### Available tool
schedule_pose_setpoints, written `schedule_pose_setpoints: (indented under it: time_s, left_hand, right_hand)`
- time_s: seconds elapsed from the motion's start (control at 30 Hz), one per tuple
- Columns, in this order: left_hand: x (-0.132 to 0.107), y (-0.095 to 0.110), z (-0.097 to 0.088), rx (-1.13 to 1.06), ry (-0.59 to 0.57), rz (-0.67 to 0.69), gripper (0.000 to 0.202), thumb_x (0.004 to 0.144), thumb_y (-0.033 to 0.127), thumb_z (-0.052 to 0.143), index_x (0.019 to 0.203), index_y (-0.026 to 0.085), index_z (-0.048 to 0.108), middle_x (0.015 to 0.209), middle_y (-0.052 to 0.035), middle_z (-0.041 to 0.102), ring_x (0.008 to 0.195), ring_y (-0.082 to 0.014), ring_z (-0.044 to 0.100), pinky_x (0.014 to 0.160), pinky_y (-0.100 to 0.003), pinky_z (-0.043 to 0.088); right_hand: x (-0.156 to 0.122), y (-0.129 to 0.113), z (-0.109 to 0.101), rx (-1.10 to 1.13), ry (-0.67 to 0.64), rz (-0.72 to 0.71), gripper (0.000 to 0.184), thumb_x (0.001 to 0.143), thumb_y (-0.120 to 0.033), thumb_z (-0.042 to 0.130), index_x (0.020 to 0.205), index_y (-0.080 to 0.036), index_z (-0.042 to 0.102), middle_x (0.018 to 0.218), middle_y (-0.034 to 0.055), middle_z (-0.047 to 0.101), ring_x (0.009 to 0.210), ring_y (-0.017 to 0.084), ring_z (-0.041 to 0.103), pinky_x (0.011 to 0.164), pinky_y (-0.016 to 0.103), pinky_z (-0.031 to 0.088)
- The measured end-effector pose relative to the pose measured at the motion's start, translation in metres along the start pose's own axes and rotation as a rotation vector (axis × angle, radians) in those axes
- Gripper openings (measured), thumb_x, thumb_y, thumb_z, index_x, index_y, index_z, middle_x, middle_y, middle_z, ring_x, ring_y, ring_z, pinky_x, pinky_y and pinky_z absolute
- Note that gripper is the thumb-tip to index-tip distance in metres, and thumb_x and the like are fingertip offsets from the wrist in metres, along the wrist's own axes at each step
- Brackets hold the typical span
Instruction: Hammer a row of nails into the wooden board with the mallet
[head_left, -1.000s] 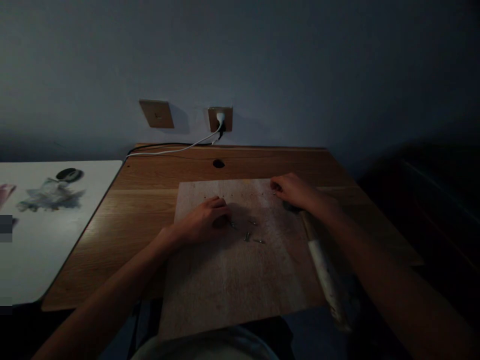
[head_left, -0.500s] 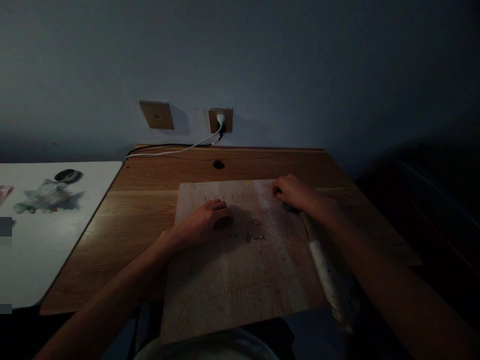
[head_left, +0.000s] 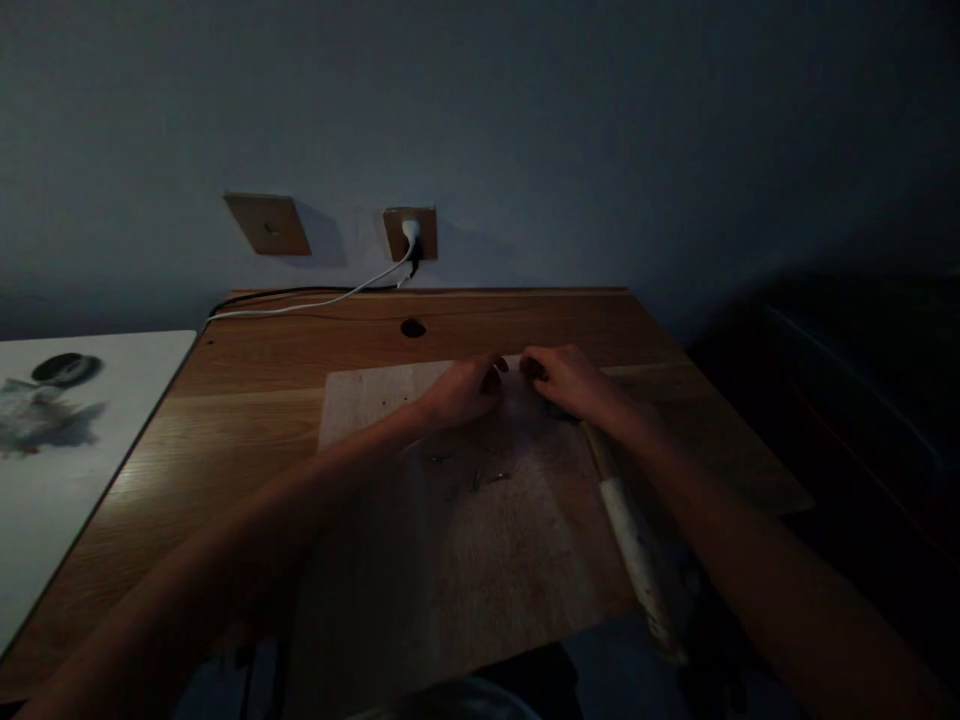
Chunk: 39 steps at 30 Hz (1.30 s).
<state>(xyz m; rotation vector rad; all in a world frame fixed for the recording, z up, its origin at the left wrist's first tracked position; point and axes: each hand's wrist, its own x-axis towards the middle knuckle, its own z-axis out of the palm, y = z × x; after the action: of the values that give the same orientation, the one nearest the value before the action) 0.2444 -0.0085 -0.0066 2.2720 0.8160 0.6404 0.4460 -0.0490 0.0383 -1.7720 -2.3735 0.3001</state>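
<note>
A pale wooden board (head_left: 517, 570) lies on the table, overhanging its front edge. Over the far part of the board, my left hand (head_left: 466, 388) has its fingers curled together; whatever they pinch, if anything, is too dark to see. Just to its right, my right hand (head_left: 566, 378) is closed at the board's far edge, its fingertips turned toward the left hand. What it may hold is hidden. Below the right wrist lies a hammer (head_left: 628, 535), its handle partly wrapped in white and its dark head mostly covered. Several small nails (head_left: 498, 478) are scattered mid-board, nearer me than the hands.
The brown wooden table (head_left: 247, 430) meets the wall at the back and has a round dark hole (head_left: 413, 328). A white cable (head_left: 315, 303) and a black one run from a wall socket (head_left: 424, 232). On the left stands a white table (head_left: 90, 500) with a crumpled plastic bag (head_left: 37, 415).
My left hand has moved right and away from me, from beside the nails to close by the right hand. The right hand stays near the board's far edge. The view has shifted slightly right.
</note>
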Motion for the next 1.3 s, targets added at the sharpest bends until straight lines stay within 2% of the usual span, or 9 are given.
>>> schedule_pose_setpoints:
  time_s: [0.17,0.33,0.63,0.83,0.93,1.07,1.17,1.23,1.3]
  left_hand:
    - [0.032,0.001,0.013,0.055,-0.073,0.003,0.044,0.075,0.008,0.07,0.118,0.013,0.058,0.103,-0.0093,0.073,0.09,-0.0229,0.07,0.079,-0.034,0.055]
    - [0.044,0.003,0.016,0.085,-0.111,0.021,0.044,0.075,0.012,0.074,0.116,0.013,0.057,0.11,-0.0115,0.073,0.101,-0.0275,0.071,0.084,-0.036,0.055]
    - [0.045,-0.003,0.032,0.018,-0.047,0.071,0.041,0.074,0.008,0.072,0.112,0.014,0.061,0.105,-0.0095,0.074,0.094,-0.0262,0.072,0.081,-0.033,0.055]
    - [0.04,-0.005,0.035,-0.049,0.017,0.099,0.025,0.08,0.007,0.066,0.104,0.016,0.065,0.096,-0.006,0.075,0.087,-0.0208,0.072,0.076,-0.027,0.052]
    - [0.038,-0.003,0.033,-0.062,0.033,0.072,0.032,0.08,0.006,0.066,0.109,0.017,0.065,0.09,-0.0026,0.075,0.079,-0.0174,0.071,0.071,-0.024,0.051]
    - [0.037,0.0,0.028,-0.128,0.03,0.058,0.032,0.081,0.005,0.064,0.111,0.018,0.067,0.089,-0.0014,0.076,0.08,-0.0161,0.071,0.075,-0.025,0.053]
    - [0.036,0.001,0.026,-0.131,0.019,0.074,0.021,0.085,0.008,0.063,0.102,0.018,0.07,0.094,-0.0026,0.077,0.084,-0.0168,0.072,0.079,-0.027,0.054]
    - [0.037,0.002,0.025,-0.108,0.002,0.082,0.02,0.085,0.008,0.063,0.099,0.019,0.072,0.094,-0.0024,0.077,0.085,-0.017,0.071,0.081,-0.028,0.055]
    - [0.038,0.001,0.025,-0.087,0.011,0.097,0.021,0.084,0.007,0.064,0.098,0.019,0.074,0.096,-0.0024,0.076,0.087,-0.0173,0.071,0.084,-0.029,0.055]
  right_hand:
    - [-0.002,0.0,-0.002,0.024,0.029,0.024,0.033,0.076,0.004,0.06,0.1,-0.016,0.069,0.099,0.0084,0.077,0.094,0.023,0.071,0.078,0.027,0.047]
    - [-0.005,0.002,0.0,0.033,0.013,0.008,0.036,0.076,0.004,0.059,0.104,-0.016,0.069,0.101,0.0096,0.077,0.098,0.025,0.071,0.081,0.029,0.048]
    - [-0.009,0.001,0.0,0.027,0.007,0.018,0.037,0.08,0.005,0.056,0.107,-0.017,0.07,0.106,0.0112,0.076,0.106,0.027,0.069,0.088,0.032,0.05]
    - [-0.015,0.002,-0.001,0.146,0.056,0.0,0.043,0.082,0.005,0.06,0.114,-0.02,0.071,0.112,0.0075,0.075,0.11,0.025,0.069,0.098,0.038,0.052]
    - [-0.02,0.0,-0.007,0.155,0.126,-0.008,0.04,0.084,0.001,0.064,0.117,-0.02,0.069,0.118,0.0083,0.072,0.112,0.025,0.068,0.101,0.042,0.052]
    - [-0.056,-0.012,-0.023,0.08,0.378,0.074,0.027,0.094,-0.021,0.065,0.121,-0.021,0.064,0.119,0.0092,0.068,0.111,0.026,0.066,0.097,0.042,0.054]
    - [-0.108,-0.024,-0.018,0.054,0.549,0.311,0.016,0.098,-0.038,0.06,0.102,-0.023,0.066,0.095,0.0059,0.067,0.086,0.022,0.069,0.079,0.036,0.057]
    - [-0.143,-0.031,-0.001,0.088,0.495,0.477,0.025,0.095,-0.049,0.061,0.098,-0.024,0.063,0.085,0.0041,0.065,0.077,0.022,0.068,0.071,0.034,0.056]
    - [-0.171,-0.035,0.021,0.145,0.372,0.626,0.041,0.088,-0.059,0.064,0.107,-0.023,0.061,0.095,0.0079,0.069,0.083,0.027,0.07,0.069,0.037,0.056]
